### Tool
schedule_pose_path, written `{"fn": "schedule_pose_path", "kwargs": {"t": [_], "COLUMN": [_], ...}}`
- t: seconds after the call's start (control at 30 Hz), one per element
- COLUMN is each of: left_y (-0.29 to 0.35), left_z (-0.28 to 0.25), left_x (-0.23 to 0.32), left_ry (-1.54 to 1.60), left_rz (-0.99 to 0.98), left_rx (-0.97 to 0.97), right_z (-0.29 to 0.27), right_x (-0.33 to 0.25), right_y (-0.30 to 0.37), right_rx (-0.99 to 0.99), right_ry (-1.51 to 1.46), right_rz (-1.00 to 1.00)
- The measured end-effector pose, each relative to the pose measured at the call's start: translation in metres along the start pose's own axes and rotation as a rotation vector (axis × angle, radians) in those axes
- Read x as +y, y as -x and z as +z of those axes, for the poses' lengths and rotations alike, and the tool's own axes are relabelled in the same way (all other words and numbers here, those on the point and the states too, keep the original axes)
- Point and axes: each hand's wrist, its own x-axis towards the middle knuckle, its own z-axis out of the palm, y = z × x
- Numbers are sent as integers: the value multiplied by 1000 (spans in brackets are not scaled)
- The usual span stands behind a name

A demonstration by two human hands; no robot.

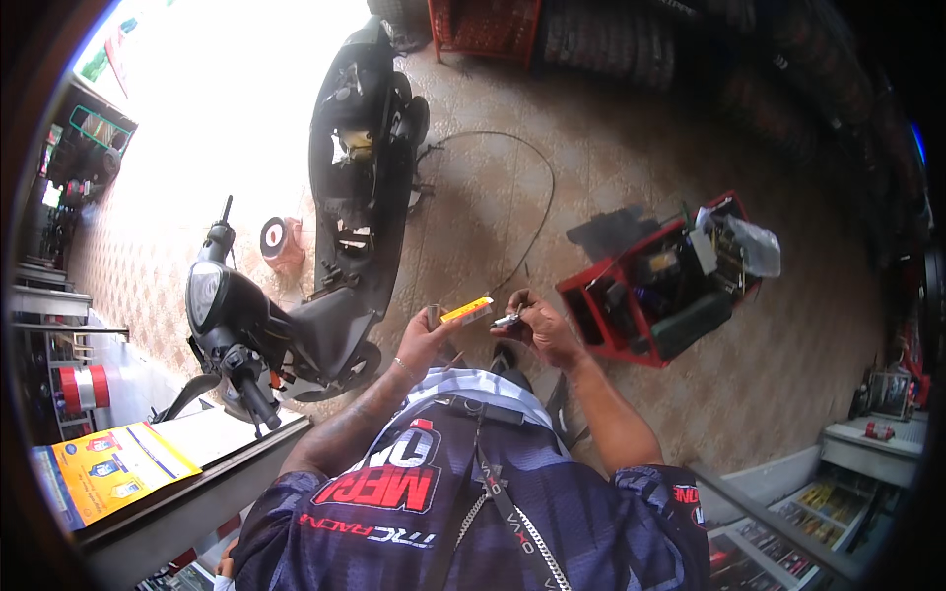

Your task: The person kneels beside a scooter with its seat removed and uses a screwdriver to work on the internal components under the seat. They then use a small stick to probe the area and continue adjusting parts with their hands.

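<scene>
A small yellow and orange carton [466,310] is pinched between the thumb and fingers of my left hand [424,337]. Just to its right, my right hand [544,333] grips a small silvery part that looks like a spark plug [507,321]. The two items are close together but apart, held in front of my body above the tiled floor. To the left stands a black scooter [345,236] with its seat off and its inner frame exposed.
A red tool box [631,295] full of tools and parts sits on the floor at right. A dark cable [552,187] curves out from the scooter. Near the scooter is a round container [283,244]. A counter with a yellow leaflet [116,473] borders the lower left.
</scene>
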Motion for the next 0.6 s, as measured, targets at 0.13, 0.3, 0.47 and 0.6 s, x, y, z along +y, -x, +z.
{"fn": "schedule_pose_path", "kwargs": {"t": [0.13,0.3,0.47,0.6], "left_y": [-61,-161,-287,-387], "left_z": [43,71,77,67], "left_x": [47,103,154,213], "left_ry": [0,2,-60,-88], "left_rz": [34,5,22,-49], "left_rx": [-22,-36,-90,-128], "right_z": [-13,-48,-98,-114], "right_x": [-72,-151,-227,-281], "right_y": [-44,-117,-195,-259], "right_rx": [-15,-3,98,260], "right_ry": [48,66,37,-12], "right_rz": [7,-69,-57,-41]}}
